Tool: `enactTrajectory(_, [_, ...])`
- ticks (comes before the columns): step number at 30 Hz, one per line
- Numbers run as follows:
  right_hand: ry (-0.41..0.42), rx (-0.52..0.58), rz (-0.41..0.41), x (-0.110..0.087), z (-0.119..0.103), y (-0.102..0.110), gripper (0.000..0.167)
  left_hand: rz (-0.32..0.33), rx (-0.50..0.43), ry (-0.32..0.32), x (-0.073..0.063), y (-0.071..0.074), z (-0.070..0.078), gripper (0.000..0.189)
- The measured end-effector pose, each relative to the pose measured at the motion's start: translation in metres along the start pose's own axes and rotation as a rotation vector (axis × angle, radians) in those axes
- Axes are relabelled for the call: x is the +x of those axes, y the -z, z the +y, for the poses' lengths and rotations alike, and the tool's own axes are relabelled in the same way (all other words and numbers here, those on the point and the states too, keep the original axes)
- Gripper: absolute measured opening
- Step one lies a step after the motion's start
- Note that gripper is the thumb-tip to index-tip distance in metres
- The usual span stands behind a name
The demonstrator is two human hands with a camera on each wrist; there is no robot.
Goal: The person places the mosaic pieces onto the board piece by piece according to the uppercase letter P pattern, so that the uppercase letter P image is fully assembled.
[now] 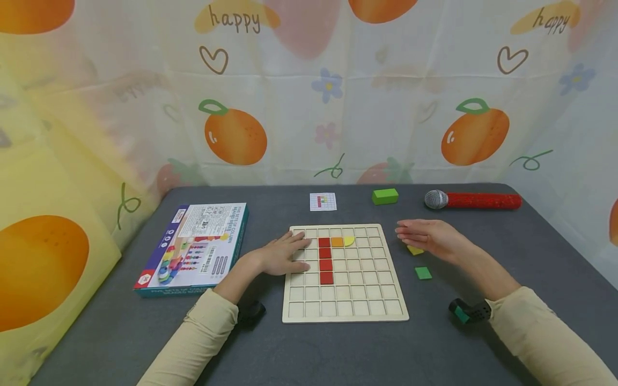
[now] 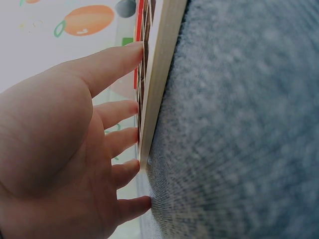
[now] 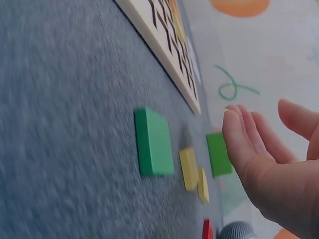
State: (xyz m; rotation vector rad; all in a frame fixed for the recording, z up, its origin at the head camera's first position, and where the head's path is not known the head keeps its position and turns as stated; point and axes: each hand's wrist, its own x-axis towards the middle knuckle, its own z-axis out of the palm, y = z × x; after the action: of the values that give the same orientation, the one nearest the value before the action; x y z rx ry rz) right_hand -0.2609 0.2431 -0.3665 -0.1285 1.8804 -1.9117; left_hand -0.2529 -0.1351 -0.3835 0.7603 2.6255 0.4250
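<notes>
A pale wooden grid board lies flat on the dark table. Several red square tiles run down one of its columns, and an orange square and a yellow rounded piece sit in a row to their right. My left hand rests on the board's left side with fingers spread; the left wrist view shows fingertips at its edge. My right hand hovers right of the board with fingers extended, holding nothing. Below it is a partly hidden yellow piece; nearer lies a green square tile.
A boxed set lies left of the board. Along the back are a small card with a coloured grid pattern, a bright green block and a red-handled microphone. A printed curtain hangs behind the table.
</notes>
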Motion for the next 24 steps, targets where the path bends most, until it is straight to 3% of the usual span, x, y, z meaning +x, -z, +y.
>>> enactTrajectory(11, [0.04, 0.027, 0.065, -0.003, 0.002, 0.032, 0.058, -0.004, -0.001, 0.005, 0.0, 0.0, 0.0, 0.07])
enactTrajectory(18, [0.049, 0.048, 0.121, -0.005, 0.007, 0.05, 0.044, -0.01, -0.006, 0.007, 0.0, 0.0, 0.0, 0.07])
enactTrajectory(24, [0.043, -0.064, 0.186, -0.005, 0.006, 0.06, 0.062, 0.001, 0.003, -0.006, 0.001, 0.0, 0.0, 0.07])
